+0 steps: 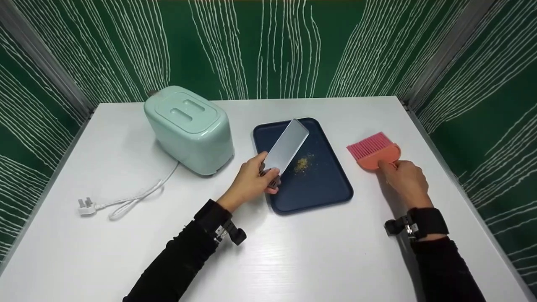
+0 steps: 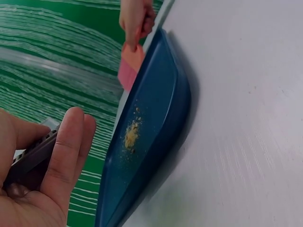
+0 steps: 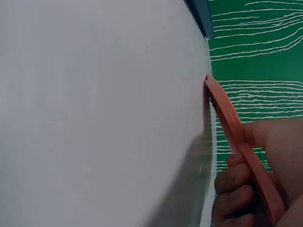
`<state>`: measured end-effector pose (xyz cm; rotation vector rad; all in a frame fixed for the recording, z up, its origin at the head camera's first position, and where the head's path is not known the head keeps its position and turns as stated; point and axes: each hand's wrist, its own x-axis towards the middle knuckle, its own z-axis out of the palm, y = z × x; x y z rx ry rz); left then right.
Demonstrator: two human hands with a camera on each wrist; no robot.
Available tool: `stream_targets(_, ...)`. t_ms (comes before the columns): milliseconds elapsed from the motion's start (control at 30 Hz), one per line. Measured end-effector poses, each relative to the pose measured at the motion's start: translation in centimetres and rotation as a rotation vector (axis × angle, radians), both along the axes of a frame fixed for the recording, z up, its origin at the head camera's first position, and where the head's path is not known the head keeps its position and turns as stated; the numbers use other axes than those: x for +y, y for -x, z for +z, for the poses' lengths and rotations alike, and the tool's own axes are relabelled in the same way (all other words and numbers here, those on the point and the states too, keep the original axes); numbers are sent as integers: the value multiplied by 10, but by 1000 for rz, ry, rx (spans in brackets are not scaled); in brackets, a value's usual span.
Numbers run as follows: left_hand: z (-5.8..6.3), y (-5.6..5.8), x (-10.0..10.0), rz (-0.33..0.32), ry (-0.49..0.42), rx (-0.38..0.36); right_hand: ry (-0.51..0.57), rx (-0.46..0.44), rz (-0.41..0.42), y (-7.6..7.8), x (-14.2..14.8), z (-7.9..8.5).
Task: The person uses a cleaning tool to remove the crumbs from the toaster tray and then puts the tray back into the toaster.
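Note:
My left hand (image 1: 251, 178) grips the dark slotted end of a flat silver crumb tray (image 1: 289, 142), whose metal plate slants over the blue tray (image 1: 323, 188). A small heap of yellow-brown crumbs (image 1: 302, 164) lies on the blue tray, with finer bits scattered around it. On the right, my right hand (image 1: 405, 180) holds an orange hand brush (image 1: 379, 157) by its handle, pink bristles (image 1: 369, 144) pointing up and left, beside the blue tray. In the right wrist view the orange brush (image 3: 232, 125) shows edge-on, thumb and fingers around its handle.
A mint-green toaster (image 1: 191, 134) stands at the back left of the white table (image 1: 319, 256). Its white cord (image 1: 140, 195) runs forward to a plug (image 1: 87, 206). Green walls with white lines (image 1: 289, 50) enclose the back and sides.

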<state>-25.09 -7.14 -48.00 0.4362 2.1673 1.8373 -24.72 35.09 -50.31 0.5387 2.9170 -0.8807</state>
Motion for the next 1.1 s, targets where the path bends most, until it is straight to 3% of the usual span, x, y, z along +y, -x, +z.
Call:
stream_targets(167, 0, 0, 1, 7, -27, -30, -39, -88, 32, 3, 4, 1)
stream_targets(467, -1, 0, 2, 10, -52, -65, -102, -135, 34, 5, 4, 6)
stream_targets(833, 1, -1, 3, 14, -71, -82, 6, -161, 76, 8, 7, 1)
stream_targets(1100, 2, 1, 6, 44, -101, -109, 60, -114, 76, 5, 0, 5)
